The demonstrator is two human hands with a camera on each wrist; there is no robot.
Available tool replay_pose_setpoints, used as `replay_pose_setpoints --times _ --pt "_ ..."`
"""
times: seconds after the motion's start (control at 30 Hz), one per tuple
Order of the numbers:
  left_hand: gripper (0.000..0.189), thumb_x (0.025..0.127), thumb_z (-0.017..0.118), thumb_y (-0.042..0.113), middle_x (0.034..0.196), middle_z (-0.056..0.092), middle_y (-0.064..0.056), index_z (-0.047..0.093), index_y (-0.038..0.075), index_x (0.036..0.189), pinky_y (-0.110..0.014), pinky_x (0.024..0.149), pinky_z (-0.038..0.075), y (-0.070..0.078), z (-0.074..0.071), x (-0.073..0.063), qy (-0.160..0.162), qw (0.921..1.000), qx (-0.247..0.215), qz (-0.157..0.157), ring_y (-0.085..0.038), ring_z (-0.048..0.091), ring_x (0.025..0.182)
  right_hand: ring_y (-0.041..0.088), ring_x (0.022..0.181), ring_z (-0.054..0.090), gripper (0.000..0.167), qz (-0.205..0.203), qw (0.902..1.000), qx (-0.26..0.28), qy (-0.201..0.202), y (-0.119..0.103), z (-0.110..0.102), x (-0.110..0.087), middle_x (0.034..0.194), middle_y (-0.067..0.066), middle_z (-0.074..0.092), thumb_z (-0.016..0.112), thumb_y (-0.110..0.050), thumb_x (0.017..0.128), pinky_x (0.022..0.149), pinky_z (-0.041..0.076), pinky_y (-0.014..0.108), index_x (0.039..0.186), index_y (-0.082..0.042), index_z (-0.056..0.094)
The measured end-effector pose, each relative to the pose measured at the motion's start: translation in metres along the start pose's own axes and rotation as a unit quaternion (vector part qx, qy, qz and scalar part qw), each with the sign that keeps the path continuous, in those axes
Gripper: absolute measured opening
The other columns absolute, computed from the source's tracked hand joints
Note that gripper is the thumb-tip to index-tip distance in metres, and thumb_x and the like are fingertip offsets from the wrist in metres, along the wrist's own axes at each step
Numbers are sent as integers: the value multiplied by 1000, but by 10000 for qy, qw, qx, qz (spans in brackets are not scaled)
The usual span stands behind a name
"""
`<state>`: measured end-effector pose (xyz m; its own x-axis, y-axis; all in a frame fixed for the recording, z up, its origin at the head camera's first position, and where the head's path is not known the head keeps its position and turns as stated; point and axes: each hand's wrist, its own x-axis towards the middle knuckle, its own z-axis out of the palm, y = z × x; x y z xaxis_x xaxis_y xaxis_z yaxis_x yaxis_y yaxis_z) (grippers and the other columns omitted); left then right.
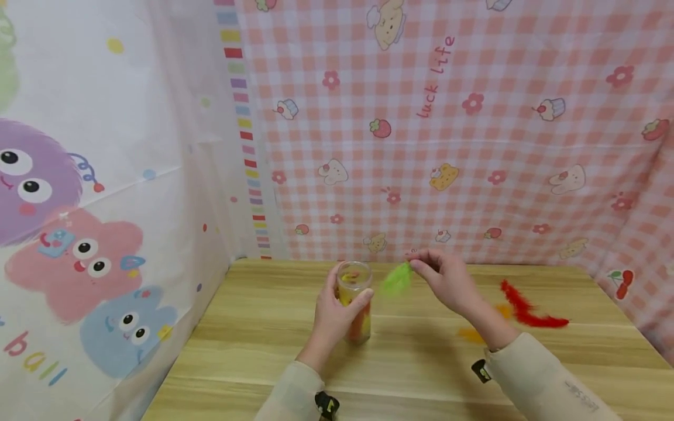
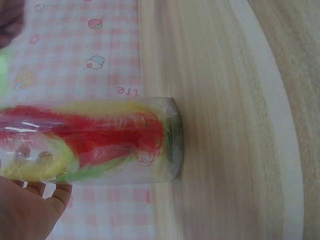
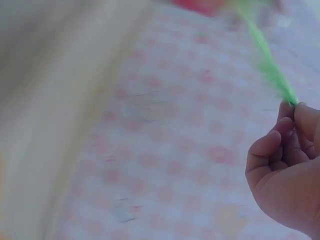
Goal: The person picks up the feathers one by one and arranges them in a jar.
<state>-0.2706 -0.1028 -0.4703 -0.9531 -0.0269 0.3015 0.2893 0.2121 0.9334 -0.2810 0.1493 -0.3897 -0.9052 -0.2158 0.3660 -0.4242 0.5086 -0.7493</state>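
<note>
A clear, open-topped jar stands upright on the wooden table, gripped by my left hand with the thumb across its near side. Red, yellow and green feathers fill the jar, seen through its wall in the left wrist view. To the right of the rim, my right hand pinches a light green feather by its end between thumb and fingertips. The feather hangs down toward the jar in the head view. In the right wrist view, the same green feather runs up from the fingertips.
Red feathers lie on the table to the right, beyond the right forearm. Orange feathers lie partly hidden beside that forearm. A pink checked cloth hangs behind the table, and a white printed cloth hangs at left.
</note>
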Motion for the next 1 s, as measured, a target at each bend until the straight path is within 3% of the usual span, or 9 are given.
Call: replay_pose_setpoints --times 0.17,0.3,0.43,0.57,0.73,0.83,1.0 --pt "74 90 86 44 138 69 2 49 34 153 -49 98 59 -2 -2 -1 -18 10000 -57 31 -26 66 122 10 83 65 22 -309 9971 131 686 -49 -10 5 111 9 81 66 -27 108 69 52 21 117 -11 79" --pt "73 91 87 42 137 69 1 49 31 153 -47 97 58 -4 -4 0 -12 9999 -78 87 -24 66 119 16 99 75 16 -1170 9890 -49 901 -72 -6 11 118 7 81 70 -19 105 81 61 24 112 -11 81" --pt "71 92 86 39 135 70 -3 50 32 152 -45 96 58 -4 -4 0 -25 9998 -85 154 -23 67 116 25 111 77 10 -2338 9644 -689 1030 -79 7 18 120 8 80 76 -9 98 87 65 39 107 -8 82" --pt "73 92 86 39 138 70 -5 49 31 154 -48 98 57 -3 -3 1 -74 9999 -25 135 -24 67 118 28 114 75 10 -2964 9406 -1223 1119 -78 22 23 118 9 79 81 -6 93 89 65 41 103 -8 82" --pt "74 93 85 41 139 69 -3 47 30 156 -49 101 57 -2 -4 2 -101 9998 96 113 -24 67 121 29 114 72 9 -3006 9367 -1577 860 -75 39 26 118 10 78 81 -8 94 89 65 38 102 -9 82" --pt "74 92 84 43 138 69 -1 47 34 155 -46 99 57 -2 -5 2 -114 9998 110 95 -22 67 119 30 115 70 9 -2766 9449 -1667 526 -73 47 28 120 9 78 80 -10 94 89 65 39 102 -10 83" --pt "74 93 83 45 139 69 -2 45 33 156 -41 93 59 -1 -6 1 -228 9997 98 68 -21 67 117 33 125 66 11 -2105 9610 -1754 -380 -67 54 32 128 11 76 79 -14 97 102 60 48 106 -12 84"
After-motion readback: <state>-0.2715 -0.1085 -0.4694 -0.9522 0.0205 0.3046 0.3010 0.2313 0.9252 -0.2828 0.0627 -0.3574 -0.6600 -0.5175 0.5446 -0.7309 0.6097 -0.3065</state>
